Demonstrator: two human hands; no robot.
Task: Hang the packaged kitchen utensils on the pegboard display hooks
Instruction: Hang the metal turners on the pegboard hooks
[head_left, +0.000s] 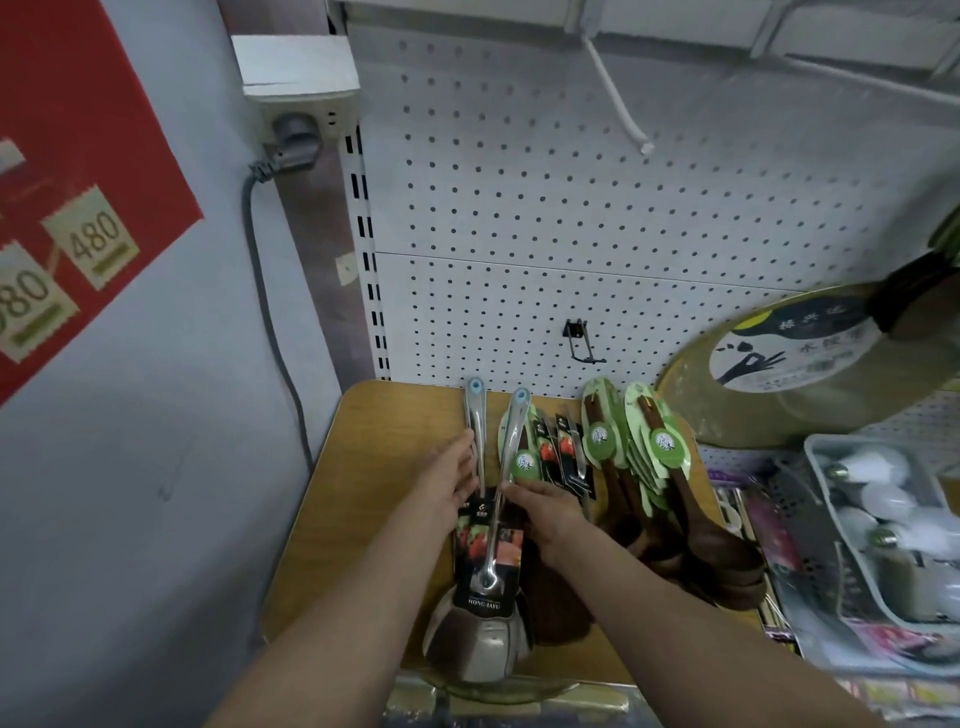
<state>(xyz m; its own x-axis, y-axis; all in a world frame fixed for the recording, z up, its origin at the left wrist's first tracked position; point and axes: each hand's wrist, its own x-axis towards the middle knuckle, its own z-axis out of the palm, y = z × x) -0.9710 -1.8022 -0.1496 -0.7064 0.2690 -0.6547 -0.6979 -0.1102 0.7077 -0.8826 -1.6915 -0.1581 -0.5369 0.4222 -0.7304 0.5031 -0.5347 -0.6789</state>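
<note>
Pegboard (571, 208) above, wooden table (374, 467) below, packaged utensils between my two hands.

White pegboard fills the wall ahead, with one small black hook (582, 340) low on it and a long white hook (618, 98) higher up. Against its foot, on the table, lie the utensils: two steel ladles (485, 551) with blue-tipped handles and dark cards, wooden spoons (654, 467) in green leaf-shaped cards to their right, and small dark-carded tools (569, 452) between. My left hand (449, 488) lies with straight, relaxed fingers against the left ladle's handle. My right hand (545, 512) rests on the right ladle's handle; I cannot tell whether its fingers curl round it.
</note>
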